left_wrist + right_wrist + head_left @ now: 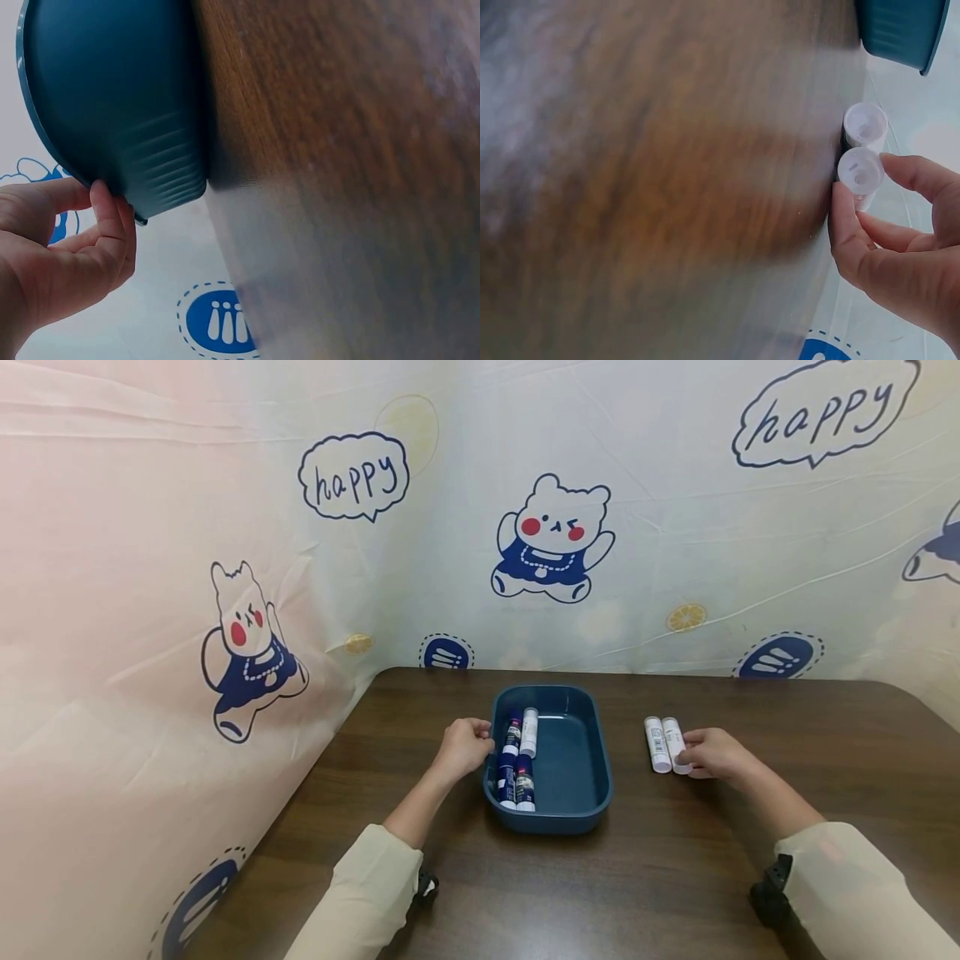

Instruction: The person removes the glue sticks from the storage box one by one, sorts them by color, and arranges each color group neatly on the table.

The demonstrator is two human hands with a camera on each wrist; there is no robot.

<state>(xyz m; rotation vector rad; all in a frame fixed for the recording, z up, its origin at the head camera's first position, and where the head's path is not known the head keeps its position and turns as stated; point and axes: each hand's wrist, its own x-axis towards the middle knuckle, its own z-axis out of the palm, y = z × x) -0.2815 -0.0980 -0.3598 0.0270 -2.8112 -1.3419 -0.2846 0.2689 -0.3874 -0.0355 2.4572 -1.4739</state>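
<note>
A dark blue plastic bin (567,760) stands on the table, its left rim pinched by my left hand (462,747). The left wrist view has thumb and fingers at the rim of the bin (120,97). Inside, along its left side, lie three blue-labelled glue sticks (507,781) and one white glue stick (529,732). To the right of the bin, two white glue sticks lie side by side. My right hand (716,753) holds the right-hand glue stick (672,742) between thumb and fingers; the other glue stick (657,745) lies against it.
The brown wooden table (525,893) reaches back to a patterned cloth (465,552) hung behind it and along the left. Both forearms come in from the front, with a dark wrist device (771,893) on the right one.
</note>
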